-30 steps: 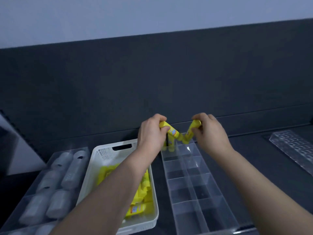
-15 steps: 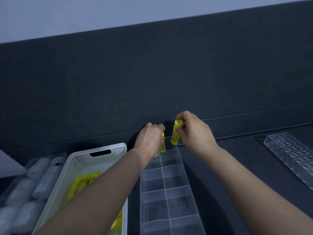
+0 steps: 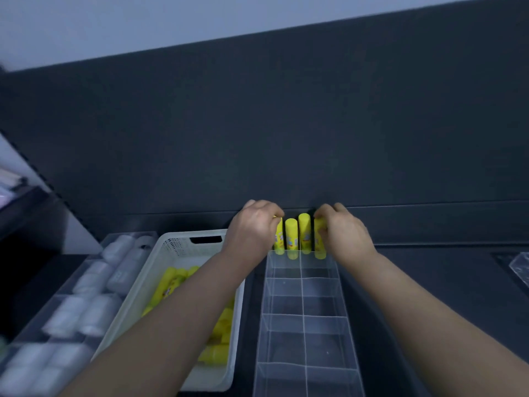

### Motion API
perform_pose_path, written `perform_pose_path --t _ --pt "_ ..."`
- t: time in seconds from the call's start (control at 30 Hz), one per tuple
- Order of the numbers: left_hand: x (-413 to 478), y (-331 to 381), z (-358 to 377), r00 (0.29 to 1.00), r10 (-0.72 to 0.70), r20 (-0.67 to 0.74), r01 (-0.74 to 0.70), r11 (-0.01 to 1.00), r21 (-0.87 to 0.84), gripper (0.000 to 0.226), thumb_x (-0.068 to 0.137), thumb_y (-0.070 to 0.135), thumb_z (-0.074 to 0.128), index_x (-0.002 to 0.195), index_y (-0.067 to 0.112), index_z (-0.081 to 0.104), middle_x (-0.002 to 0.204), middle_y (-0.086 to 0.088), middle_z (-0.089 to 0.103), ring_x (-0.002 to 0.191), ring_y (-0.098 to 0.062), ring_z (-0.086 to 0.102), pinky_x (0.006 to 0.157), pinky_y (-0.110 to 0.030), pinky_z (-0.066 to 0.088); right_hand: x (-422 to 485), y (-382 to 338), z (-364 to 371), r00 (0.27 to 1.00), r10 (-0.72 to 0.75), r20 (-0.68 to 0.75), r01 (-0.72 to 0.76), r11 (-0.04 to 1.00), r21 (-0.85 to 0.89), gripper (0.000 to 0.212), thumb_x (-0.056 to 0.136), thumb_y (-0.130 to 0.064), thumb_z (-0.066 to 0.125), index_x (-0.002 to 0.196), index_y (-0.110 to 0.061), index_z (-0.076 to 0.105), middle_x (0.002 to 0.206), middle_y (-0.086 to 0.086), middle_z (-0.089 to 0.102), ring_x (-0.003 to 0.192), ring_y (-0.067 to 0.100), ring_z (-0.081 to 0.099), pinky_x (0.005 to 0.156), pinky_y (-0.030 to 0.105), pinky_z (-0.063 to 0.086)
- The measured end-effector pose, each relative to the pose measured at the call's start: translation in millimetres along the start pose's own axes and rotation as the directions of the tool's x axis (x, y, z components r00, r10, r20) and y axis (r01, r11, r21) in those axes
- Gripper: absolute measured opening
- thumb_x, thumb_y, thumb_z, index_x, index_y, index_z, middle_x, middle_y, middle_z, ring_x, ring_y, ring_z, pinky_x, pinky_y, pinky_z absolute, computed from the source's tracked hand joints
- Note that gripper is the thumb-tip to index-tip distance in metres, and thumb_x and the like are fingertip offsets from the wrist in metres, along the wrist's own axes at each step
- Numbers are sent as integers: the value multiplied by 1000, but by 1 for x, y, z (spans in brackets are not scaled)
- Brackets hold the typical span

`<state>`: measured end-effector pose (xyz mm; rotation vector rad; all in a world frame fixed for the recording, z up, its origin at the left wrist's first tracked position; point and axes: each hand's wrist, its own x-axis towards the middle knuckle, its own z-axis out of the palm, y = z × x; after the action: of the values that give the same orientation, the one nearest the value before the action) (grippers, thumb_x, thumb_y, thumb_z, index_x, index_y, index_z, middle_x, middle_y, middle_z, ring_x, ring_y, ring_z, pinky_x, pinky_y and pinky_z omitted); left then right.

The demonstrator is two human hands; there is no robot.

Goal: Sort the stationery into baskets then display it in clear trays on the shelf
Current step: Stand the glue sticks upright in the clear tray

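At the far end of the clear tray: four glue sticks upright in a row (yellow, touching or nearly so).
Left hand: fingers curled on the leftmost stick.
Right hand: fingers curled on the rightmost stick.
Left of the tray: white basket, more yellow sticks lying inside.
Far left: blurred white items.

We've got bare arms on show here: the left forearm and right forearm uncovered right down to the wrists, left hand and right hand bare too
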<state>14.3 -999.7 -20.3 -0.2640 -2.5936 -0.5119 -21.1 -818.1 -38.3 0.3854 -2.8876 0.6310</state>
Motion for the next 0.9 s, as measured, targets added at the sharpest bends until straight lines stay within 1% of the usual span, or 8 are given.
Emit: perform_pose_path --t 0.1,0.23,0.4,0.53,0.67,0.77,0.83,0.9 --pt "-8 -5 -3 999 7 -33 -7 1000 -1 12 87 7 62 91 12 71 93 0 70 87 -21 57 72 -30 48 -4 2 3 1000 15 -19 -16 997 -79 37 89 -12 54 124 -25 51 114 3 49 93 29 58 67 34 43" --pt "-15 -12 -11 1000 -23 5 23 1000 13 17 89 8 57 99 12 70 98 0 69 93 -21 56 76 -30 46 -9 -10 -2 984 -75 -161 53 989 -135 37 84 -13 58 118 -25 58 115 2 54 103 26 53 81 36 41" --pt "-25 -22 -28 992 -88 85 84 995 59 21 91 14 54 108 18 66 104 3 66 103 -19 53 82 -31 44 -22 -47 -1 951 -185 -246 165 981 -99 28 78 -9 63 103 -20 67 99 4 61 92 29 57 71 36 43" --pt "-41 -45 -53 956 -218 194 204 975 87 20 89 17 56 106 20 67 99 2 69 101 -21 59 84 -35 47 -43 -82 14 946 -234 -227 215 971 -106 17 78 -13 67 94 -20 70 87 3 63 86 29 59 62 33 40" --pt "-63 -71 -74 883 -354 307 345 935 85 20 85 20 62 103 23 69 100 4 70 101 -19 61 85 -33 50 -66 -110 30 959 -203 -197 192 979 -75 13 79 -17 68 91 -23 70 84 1 66 86 28 61 63 33 42" --pt "-75 -82 -78 867 -364 340 367 928 59 20 87 19 61 106 21 69 107 2 69 105 -20 60 87 -34 51 -81 -123 36 972 -175 -156 166 984 -69 15 85 -21 59 95 -25 70 89 -2 67 91 25 61 63 30 38" --pt "-76 -87 -78 863 -366 347 359 929 87 25 90 19 57 113 20 66 115 1 66 108 -21 59 85 -33 51 -87 -128 38 978 -177 -110 169 982 -79 19 88 -23 55 99 -27 70 92 -4 66 94 21 60 62 27 33" --pt "-78 -93 -78 852 -376 365 351 927 135 28 92 17 52 117 20 63 120 -1 63 109 -23 58 81 -31 50 -90 -136 39 983 -176 -53 171 982 -76 21 89 -26 54 103 -26 69 97 -4 65 98 20 57 65 27 35"
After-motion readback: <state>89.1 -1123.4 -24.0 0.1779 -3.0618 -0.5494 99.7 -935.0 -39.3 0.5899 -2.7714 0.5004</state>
